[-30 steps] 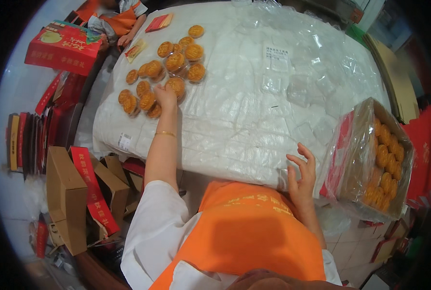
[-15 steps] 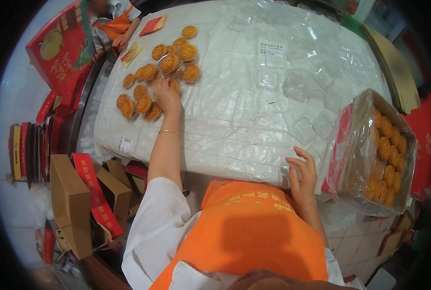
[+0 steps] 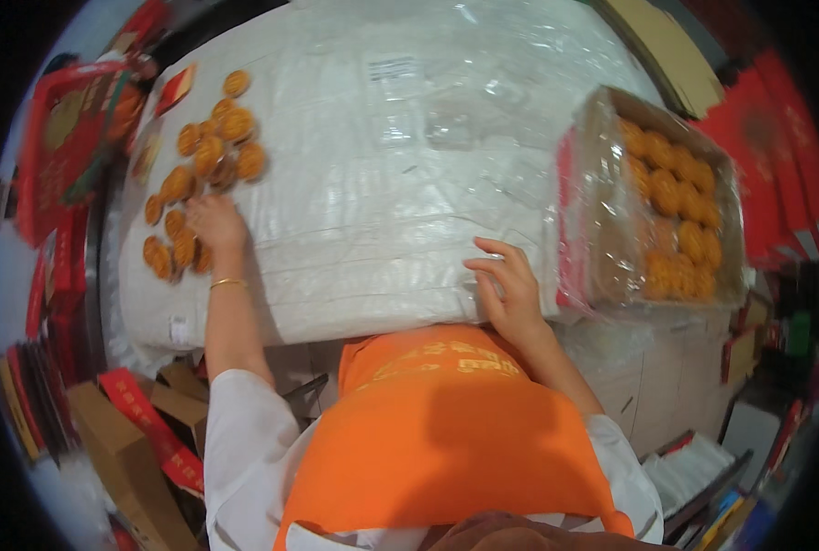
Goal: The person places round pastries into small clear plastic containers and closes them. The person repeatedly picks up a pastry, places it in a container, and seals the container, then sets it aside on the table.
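On the left of the white-covered table (image 3: 336, 234) lies a cluster of round golden mooncakes (image 3: 251, 161), several in clear plastic. My left hand (image 3: 218, 223) reaches in at its near side, palm down among the cakes. Its fingers are blurred and partly hidden, so what they hold, if anything, cannot be made out. Over the table's front edge, my right hand (image 3: 514, 296) is raised with thumb and fingers apart, showing nothing in its grasp. Clear plastic trays (image 3: 451, 130) lie farther back on the sheet.
At the right stands an open cardboard box (image 3: 602, 197) lined with plastic film, holding rows of mooncakes (image 3: 666, 195). Red packaging (image 3: 763, 156) lies beyond it. Brown cartons (image 3: 120, 459) stand on the lower left. A red carton (image 3: 60, 151) is at the far left.
The view has turned, sliding the cakes left in the picture and bringing the mooncake box nearer the middle. My left hand stays by the cluster, its fingers drawn slightly back. My right hand stays raised.
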`<action>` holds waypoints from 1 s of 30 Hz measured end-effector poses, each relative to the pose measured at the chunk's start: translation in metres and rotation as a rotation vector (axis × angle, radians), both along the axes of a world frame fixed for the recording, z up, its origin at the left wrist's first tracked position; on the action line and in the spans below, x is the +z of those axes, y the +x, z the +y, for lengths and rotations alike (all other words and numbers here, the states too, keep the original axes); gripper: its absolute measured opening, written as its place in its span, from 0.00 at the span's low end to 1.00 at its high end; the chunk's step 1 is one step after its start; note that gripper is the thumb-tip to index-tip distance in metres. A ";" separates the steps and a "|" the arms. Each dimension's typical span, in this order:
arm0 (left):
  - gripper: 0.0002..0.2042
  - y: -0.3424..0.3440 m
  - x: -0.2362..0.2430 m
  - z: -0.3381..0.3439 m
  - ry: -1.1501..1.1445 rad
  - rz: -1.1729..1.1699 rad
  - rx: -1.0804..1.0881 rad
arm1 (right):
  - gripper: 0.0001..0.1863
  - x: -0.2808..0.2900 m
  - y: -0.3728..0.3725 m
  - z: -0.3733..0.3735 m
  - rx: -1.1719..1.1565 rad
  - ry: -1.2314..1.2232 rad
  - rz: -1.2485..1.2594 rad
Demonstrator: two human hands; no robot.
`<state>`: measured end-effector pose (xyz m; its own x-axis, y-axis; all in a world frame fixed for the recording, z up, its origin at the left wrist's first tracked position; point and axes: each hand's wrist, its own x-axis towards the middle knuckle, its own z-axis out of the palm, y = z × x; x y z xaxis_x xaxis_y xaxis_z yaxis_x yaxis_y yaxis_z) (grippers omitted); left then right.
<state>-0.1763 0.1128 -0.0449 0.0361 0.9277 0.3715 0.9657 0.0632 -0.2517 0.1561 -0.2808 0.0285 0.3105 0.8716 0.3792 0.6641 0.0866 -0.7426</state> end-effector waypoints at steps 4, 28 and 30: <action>0.30 -0.006 0.006 -0.001 0.074 0.003 -0.019 | 0.12 0.002 0.012 -0.013 -0.069 0.023 -0.019; 0.06 0.289 0.046 -0.199 -0.517 -1.213 -0.902 | 0.13 -0.053 0.032 -0.013 -0.067 -0.127 -0.403; 0.04 0.267 0.060 -0.200 -0.369 -1.216 -0.943 | 0.15 -0.019 0.032 0.014 -0.166 -0.025 -0.363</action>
